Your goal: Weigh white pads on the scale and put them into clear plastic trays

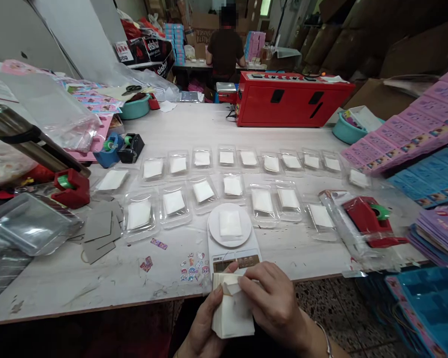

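Note:
My left hand [205, 320] grips a thick stack of white paper sheets [233, 315] just off the table's front edge. Fingers of my right hand [274, 298] pinch the top sheet at the upper corner, which is bent up. Right behind my hands sits a white kitchen scale [213, 248] with a round plate, and a small pile of white sheets [230, 223] rests on it. Two rows of clear plastic trays [159, 229] spread across the table behind and beside the scale, with white sheets in them.
Tape dispensers stand at left, one red [72, 191], one black [131, 149]; another red dispenser [369, 221] is at right. Grey cards [99, 223] lie left. A red machine [294, 102] stands at the back. Pink boxes [406, 119] are piled right. A person [226, 47] sits beyond.

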Demonstrator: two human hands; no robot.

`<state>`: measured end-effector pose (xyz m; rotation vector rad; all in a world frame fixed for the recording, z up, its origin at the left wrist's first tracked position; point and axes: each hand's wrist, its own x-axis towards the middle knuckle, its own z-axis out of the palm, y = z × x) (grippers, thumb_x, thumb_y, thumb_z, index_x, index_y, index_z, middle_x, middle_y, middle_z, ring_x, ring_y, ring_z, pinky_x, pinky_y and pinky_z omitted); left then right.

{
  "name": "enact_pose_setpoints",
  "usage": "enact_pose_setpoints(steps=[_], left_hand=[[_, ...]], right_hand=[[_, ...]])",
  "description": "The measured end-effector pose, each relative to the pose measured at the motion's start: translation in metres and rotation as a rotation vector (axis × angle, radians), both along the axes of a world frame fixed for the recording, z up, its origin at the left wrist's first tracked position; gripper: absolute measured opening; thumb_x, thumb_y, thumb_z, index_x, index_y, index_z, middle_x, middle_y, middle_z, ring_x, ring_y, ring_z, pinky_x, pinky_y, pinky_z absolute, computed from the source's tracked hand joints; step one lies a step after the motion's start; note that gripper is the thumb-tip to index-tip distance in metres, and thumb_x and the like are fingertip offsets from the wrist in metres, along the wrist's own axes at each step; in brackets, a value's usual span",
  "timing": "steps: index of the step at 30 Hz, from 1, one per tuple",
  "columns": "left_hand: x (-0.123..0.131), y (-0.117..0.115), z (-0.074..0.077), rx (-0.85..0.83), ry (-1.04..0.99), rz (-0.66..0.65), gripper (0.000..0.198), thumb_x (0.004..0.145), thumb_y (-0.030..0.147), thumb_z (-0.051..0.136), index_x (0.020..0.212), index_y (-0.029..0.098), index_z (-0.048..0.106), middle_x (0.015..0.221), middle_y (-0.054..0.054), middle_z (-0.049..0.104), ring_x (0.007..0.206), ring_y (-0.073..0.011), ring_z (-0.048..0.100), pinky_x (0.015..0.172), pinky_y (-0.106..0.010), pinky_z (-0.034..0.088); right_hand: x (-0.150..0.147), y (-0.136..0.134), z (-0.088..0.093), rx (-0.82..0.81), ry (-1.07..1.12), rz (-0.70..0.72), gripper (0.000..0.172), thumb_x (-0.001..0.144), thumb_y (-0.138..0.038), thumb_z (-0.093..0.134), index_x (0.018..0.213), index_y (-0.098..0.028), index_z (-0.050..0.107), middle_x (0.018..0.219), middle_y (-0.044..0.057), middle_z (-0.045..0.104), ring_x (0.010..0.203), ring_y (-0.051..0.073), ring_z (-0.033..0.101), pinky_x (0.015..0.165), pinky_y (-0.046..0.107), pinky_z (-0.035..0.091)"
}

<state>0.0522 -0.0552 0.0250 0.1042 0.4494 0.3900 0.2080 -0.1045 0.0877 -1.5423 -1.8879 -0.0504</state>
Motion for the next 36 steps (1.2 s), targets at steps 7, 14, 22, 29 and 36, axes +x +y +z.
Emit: enact_pose_setpoints(steps=[7, 14, 22, 29, 36], left_hand=[[-0.01, -0.023, -0.013, -0.045, -0.003, -0.063, 0.052, 0.079, 0.043, 0.069, 0.129, 0.03, 0.06, 0.108, -0.007, 0.068, 0.091, -0.022, 0.063, 0.089, -0.033, 0.043], [-0.008, -0.024, -0.005, -0.091, 0.024, -0.05, 0.05, 0.076, 0.04, 0.074, 0.123, 0.027, 0.065, 0.097, -0.005, 0.07, 0.085, -0.0182, 0.062, 0.083, -0.028, 0.042], [-0.006, -0.017, 0.001, -0.114, 0.042, -0.029, 0.05, 0.077, 0.038, 0.074, 0.124, 0.026, 0.064, 0.094, -0.004, 0.07, 0.081, -0.0155, 0.062, 0.081, -0.026, 0.042], [-0.008, -0.015, -0.009, -0.003, -0.018, -0.012, 0.073, 0.079, 0.042, 0.07, 0.143, 0.024, 0.042, 0.103, -0.008, 0.069, 0.089, -0.0235, 0.065, 0.086, -0.035, 0.045], [-0.001, 0.003, 0.005, 0.073, -0.031, 0.03, 0.082, 0.075, 0.042, 0.074, 0.146, 0.024, 0.036, 0.105, -0.009, 0.069, 0.089, -0.0243, 0.065, 0.085, -0.036, 0.047]], right_hand=[[-0.005, -0.025, -0.013, -0.024, 0.071, -0.045, 0.029, 0.08, 0.001, 0.044, 0.095, -0.02, 0.058, 0.078, 0.006, 0.063, 0.069, 0.018, 0.054, 0.06, 0.029, 0.043], [-0.005, -0.028, -0.011, -0.052, 0.101, -0.027, 0.029, 0.081, 0.002, 0.041, 0.094, -0.02, 0.055, 0.076, 0.006, 0.062, 0.068, 0.018, 0.054, 0.058, 0.03, 0.045], [0.0, -0.022, -0.006, -0.165, 0.166, 0.033, 0.03, 0.08, 0.002, 0.039, 0.094, -0.02, 0.053, 0.075, 0.004, 0.061, 0.068, 0.018, 0.055, 0.061, 0.03, 0.044], [0.006, -0.004, 0.012, -0.331, 0.243, 0.115, 0.021, 0.088, -0.003, 0.041, 0.091, -0.02, 0.055, 0.078, 0.004, 0.06, 0.072, 0.017, 0.053, 0.061, 0.028, 0.043], [0.011, 0.01, 0.021, -0.402, 0.367, 0.135, 0.022, 0.09, -0.005, 0.043, 0.098, -0.021, 0.056, 0.081, 0.004, 0.06, 0.077, 0.017, 0.056, 0.065, 0.029, 0.045]])
